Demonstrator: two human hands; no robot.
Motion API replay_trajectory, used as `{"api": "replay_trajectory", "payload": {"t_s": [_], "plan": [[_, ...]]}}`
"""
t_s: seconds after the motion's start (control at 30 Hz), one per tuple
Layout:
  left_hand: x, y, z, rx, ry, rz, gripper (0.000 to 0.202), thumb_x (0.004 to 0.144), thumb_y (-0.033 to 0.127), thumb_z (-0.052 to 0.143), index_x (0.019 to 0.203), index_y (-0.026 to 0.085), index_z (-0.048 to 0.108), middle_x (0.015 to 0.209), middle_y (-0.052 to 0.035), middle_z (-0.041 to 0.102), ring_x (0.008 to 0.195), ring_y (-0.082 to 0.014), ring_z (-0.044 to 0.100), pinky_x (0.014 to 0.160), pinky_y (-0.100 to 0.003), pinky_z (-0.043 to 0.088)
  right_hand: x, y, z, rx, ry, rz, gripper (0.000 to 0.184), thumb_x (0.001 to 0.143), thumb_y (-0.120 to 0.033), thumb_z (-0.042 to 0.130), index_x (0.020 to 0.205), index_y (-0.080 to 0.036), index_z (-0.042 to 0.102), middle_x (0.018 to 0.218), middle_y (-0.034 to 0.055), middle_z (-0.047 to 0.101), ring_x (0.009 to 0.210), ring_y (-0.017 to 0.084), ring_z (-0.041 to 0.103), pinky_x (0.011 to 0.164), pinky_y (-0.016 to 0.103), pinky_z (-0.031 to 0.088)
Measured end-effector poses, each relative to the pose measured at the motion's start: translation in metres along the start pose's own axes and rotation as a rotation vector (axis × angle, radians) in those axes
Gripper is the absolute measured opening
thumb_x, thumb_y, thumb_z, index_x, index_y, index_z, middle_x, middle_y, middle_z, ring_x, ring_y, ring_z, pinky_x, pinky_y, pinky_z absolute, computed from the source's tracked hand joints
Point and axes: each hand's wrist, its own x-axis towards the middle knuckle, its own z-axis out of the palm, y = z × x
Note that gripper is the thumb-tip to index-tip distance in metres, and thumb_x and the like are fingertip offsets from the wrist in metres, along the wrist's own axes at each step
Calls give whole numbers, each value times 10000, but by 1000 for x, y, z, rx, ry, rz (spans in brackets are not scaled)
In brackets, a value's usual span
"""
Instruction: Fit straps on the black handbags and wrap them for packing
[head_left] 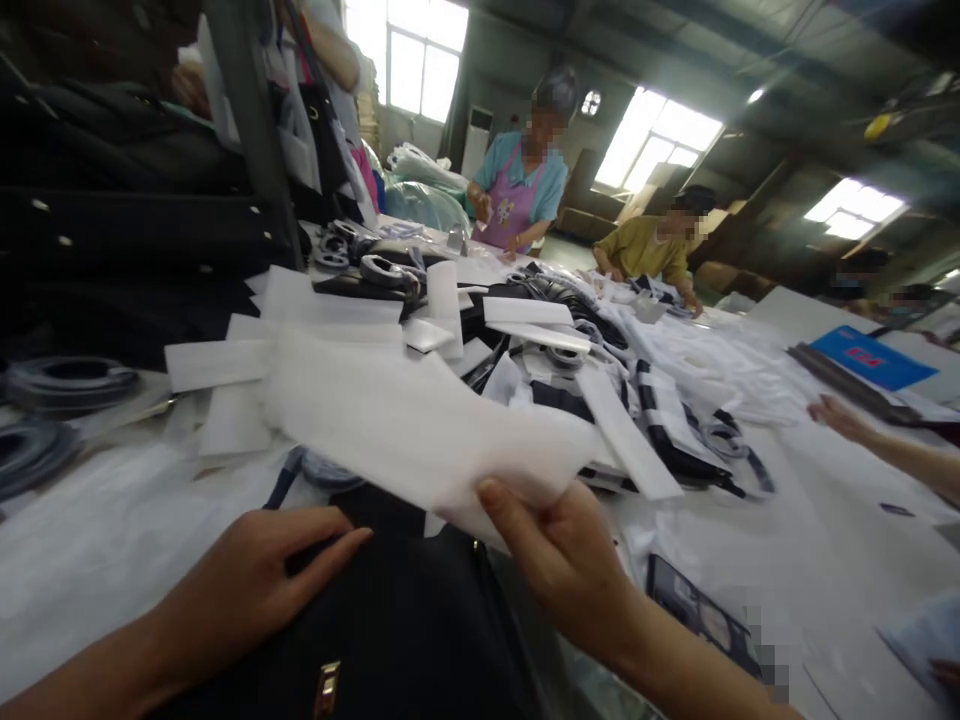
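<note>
My left hand (255, 580) lies on top of a black bag (405, 630) with a gold clasp, fingers stretched toward the right. My right hand (562, 550) pinches the near edge of a large white foam sheet (420, 420), thumb on top, holding it up over the bag. The sheet hides part of the bag's far side.
A long white-covered table (97, 540) is strewn with white foam strips (525, 312), black straps and black bags. Dark bags are stacked at left (127, 230). Two people work at the far end; another person's hand (840, 415) reaches in from the right near a blue folder (870, 358).
</note>
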Motion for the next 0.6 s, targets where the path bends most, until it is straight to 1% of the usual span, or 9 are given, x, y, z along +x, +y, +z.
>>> {"api": "replay_trajectory", "payload": {"t_s": [0.07, 0.13, 0.2, 0.27, 0.33, 0.4, 0.5, 0.57, 0.6], "plan": [[-9, 4, 0, 28, 137, 140, 319, 981, 453, 526, 808, 271, 723, 700, 66, 748, 601, -133, 692, 610, -195, 497, -8, -7, 5, -55, 27, -79, 222, 980, -322, 582, 1062, -215, 758, 995, 39, 800, 972, 204, 749, 877, 284, 582], [-19, 11, -3, 65, 233, 278, 295, 989, 417, 536, 801, 266, 707, 682, 66, 740, 562, -131, 679, 583, -202, 495, -19, -17, 4, -126, 102, -142, 227, 990, -317, 562, 1058, -231, 760, 926, 20, 808, 948, 205, 760, 853, 289, 596], [-31, 22, -5, 138, 288, 392, 303, 1000, 372, 530, 765, 246, 674, 633, 55, 702, 520, -128, 645, 547, -220, 471, -32, -32, -3, -226, 179, -190, 232, 996, -310, 550, 1087, -236, 750, 907, 16, 809, 939, 208, 765, 840, 296, 605], [-46, 34, -5, 238, 351, 495, 295, 1003, 331, 529, 754, 234, 655, 601, 44, 666, 499, -129, 607, 521, -244, 440, -48, -47, -12, -342, 222, -234, 231, 1000, -289, 543, 1120, -234, 733, 914, 15, 808, 937, 203, 766, 832, 285, 608], [-65, 44, -4, 342, 412, 601, 250, 996, 279, 545, 773, 227, 644, 584, 35, 639, 483, -135, 565, 502, -274, 404, -66, -61, -18, -459, 258, -293, 231, 996, -255, 548, 1155, -225, 713, 937, 16, 807, 928, 191, 768, 818, 257, 605], [-86, 53, -1, 408, 471, 703, 191, 983, 220, 572, 800, 215, 629, 554, 41, 605, 455, -132, 516, 487, -296, 366, -88, -72, -21, -586, 331, -390, 238, 980, -206, 566, 1174, -202, 703, 971, 33, 805, 891, 186, 774, 790, 235, 605], [-120, 64, 5, 418, 530, 846, 75, 959, 151, 610, 896, 191, 621, 567, 47, 623, 467, -116, 540, 504, -289, 381, -128, -86, -23, -781, 532, -564, 268, 935, -145, 623, 1189, -178, 702, 1029, 73, 795, 843, 209, 779, 769, 250, 612], [-142, 68, 11, 414, 530, 890, 40, 953, 137, 627, 973, 170, 617, 597, 40, 657, 500, -113, 581, 538, -281, 417, -159, -98, -24, -856, 716, -610, 364, 901, -117, 669, 1258, -191, 671, 1054, 79, 790, 858, 227, 778, 794, 271, 612], [-153, 70, 15, 420, 523, 895, 59, 952, 136, 635, 1001, 162, 615, 617, 34, 675, 519, -117, 600, 556, -284, 432, -175, -105, -24, -875, 779, -616, 436, 889, -103, 681, 1312, -200, 638, 1087, 82, 782, 888, 238, 775, 818, 286, 609]]}}
